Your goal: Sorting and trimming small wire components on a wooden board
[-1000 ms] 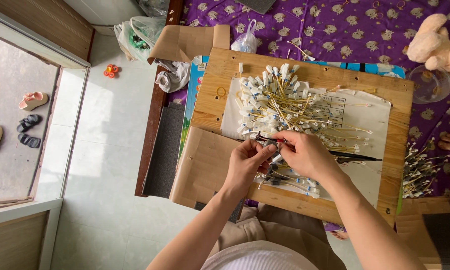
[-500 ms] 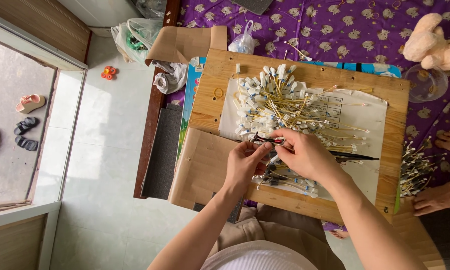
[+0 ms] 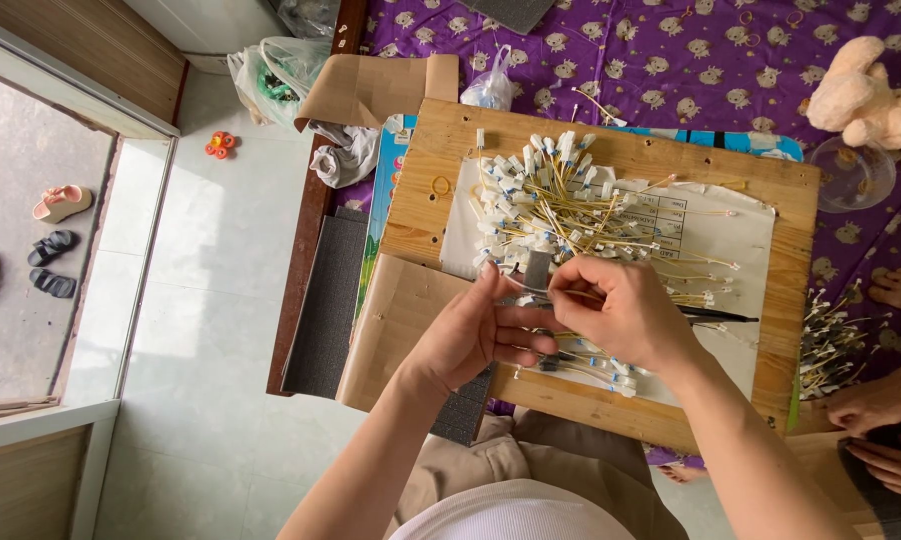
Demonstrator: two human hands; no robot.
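Both hands meet over the wooden board [image 3: 771,330], left hand [image 3: 471,335] and right hand [image 3: 621,310] each pinched tight on one thin wire [image 3: 531,290], near the wire pile [image 3: 561,200].

Wire pile [image 3: 561,205] on paper sheet [image 3: 716,250] on wooden board [image 3: 611,150]; plush toy [image 3: 866,95] right behind; sandals [image 3: 51,240] far left.

Co-worker's hands [image 3: 886,440] cut off.
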